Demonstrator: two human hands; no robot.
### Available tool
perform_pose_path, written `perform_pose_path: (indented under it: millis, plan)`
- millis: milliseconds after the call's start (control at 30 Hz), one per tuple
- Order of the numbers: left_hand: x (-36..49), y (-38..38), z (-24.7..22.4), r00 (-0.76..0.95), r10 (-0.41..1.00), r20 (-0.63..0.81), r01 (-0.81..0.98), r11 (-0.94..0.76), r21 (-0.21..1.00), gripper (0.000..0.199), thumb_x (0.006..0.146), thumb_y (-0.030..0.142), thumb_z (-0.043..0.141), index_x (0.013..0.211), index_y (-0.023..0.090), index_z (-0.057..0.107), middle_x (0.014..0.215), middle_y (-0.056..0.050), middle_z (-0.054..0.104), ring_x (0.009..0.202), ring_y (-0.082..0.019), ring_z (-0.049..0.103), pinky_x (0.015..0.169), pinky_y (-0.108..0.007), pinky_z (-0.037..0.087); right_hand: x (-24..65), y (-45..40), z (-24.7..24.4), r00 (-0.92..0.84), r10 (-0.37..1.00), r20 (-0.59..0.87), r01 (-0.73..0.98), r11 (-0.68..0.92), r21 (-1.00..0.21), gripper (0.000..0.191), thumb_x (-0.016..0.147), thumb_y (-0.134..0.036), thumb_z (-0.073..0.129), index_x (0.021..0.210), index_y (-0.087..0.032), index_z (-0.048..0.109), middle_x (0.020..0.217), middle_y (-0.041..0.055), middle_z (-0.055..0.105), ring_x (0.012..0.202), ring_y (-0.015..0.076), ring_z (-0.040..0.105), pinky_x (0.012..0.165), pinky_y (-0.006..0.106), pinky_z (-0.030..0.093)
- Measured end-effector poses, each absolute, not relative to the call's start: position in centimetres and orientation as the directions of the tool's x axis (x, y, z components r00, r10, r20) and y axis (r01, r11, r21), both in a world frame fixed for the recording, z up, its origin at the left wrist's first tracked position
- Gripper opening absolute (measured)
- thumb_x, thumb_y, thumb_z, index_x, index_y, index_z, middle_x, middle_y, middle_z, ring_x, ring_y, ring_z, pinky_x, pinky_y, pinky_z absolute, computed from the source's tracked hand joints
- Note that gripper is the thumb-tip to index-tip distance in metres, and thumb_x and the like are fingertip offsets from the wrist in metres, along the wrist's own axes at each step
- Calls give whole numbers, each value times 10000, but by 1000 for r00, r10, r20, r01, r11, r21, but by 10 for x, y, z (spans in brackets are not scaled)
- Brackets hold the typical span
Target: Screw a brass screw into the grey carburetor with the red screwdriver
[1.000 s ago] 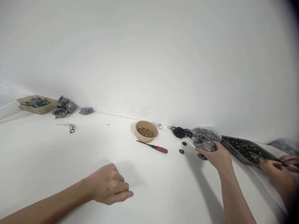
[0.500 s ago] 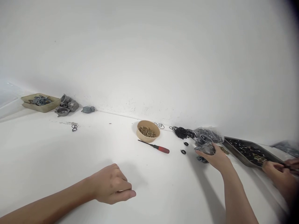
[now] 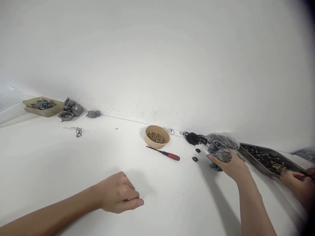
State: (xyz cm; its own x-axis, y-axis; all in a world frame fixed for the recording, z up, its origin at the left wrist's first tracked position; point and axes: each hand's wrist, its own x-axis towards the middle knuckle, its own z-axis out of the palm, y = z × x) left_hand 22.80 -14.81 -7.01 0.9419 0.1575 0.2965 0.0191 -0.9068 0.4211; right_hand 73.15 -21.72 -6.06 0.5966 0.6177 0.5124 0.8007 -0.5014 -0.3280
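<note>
My left hand [image 3: 121, 193] is closed in a fist above the near part of the white table; whatever its curled fingers hold, if anything, is hidden. On the right, my right hand [image 3: 233, 164] has its thumb and fingers around a clear plastic cup [image 3: 222, 156] with a round pale rim. Just under the cup, a blue-grey metal part [image 3: 215, 167] shows partly. Two small black rubber rings [image 3: 195, 159] lie left of that hand. Behind the cup is a clear bag of grey parts [image 3: 226, 141].
A red-handled screwdriver [image 3: 173, 156] lies before a tan bowl [image 3: 147, 140] of brass screws. Black O-rings [image 3: 193, 138] are heaped near the wall. Grey castings [image 3: 71, 109] and a beige tray [image 3: 46, 113] stand far left. At right, another person's hands [image 3: 296, 182] work by a dark tray [image 3: 256, 165].
The view has shifted slightly, so the table items appear a little further right. Both my hands keep nearly the same pose, the right one still around the cup.
</note>
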Motion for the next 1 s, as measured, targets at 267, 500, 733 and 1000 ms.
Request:
perform_pose_path:
  millis: [267, 500, 733, 1000]
  plan:
    - [237, -147, -61, 839, 544, -8, 40, -48, 998, 498, 1010, 499, 273, 1114, 206, 662, 938, -90, 694, 823, -186, 612, 696, -290, 477, 617, -196, -44, 304, 654, 693, 949, -145, -280, 385, 873, -524, 565, 1024, -208, 723, 925, 84, 686, 672, 179, 608, 648, 323, 497]
    - [239, -126, -72, 743, 629, -226, -207, 538, 817, 593, 934, 627, 370, 1257, 175, 579, 1338, -161, 576, 1234, -309, 523, 1003, -450, 430, 563, -175, -92, 78, 915, 396, 964, 32, -264, 404, 895, -487, 535, 1200, -253, 660, 1139, 86, 651, 967, 235, 642, 833, 372, 526]
    - [238, -126, -76, 710, 674, -203, -197, 467, 862, 520, 954, 566, 360, 1200, 166, 583, 1243, -163, 610, 1129, -275, 583, 933, -437, 481, 568, -171, -94, -15, 900, 436, 981, 98, -169, 234, 919, -353, 506, 992, -236, 695, 1029, 67, 694, 953, 243, 635, 815, 377, 512]
    - [232, -125, -69, 684, 728, 44, 201, -246, 948, 389, 984, 342, 315, 667, 178, 470, 535, 43, 339, 505, -98, 320, 525, -240, 305, 561, -181, -75, 134, 805, 578, 938, 85, -335, 314, 926, -471, 504, 1092, -236, 628, 897, 44, 709, 751, 188, 644, 696, 289, 499]
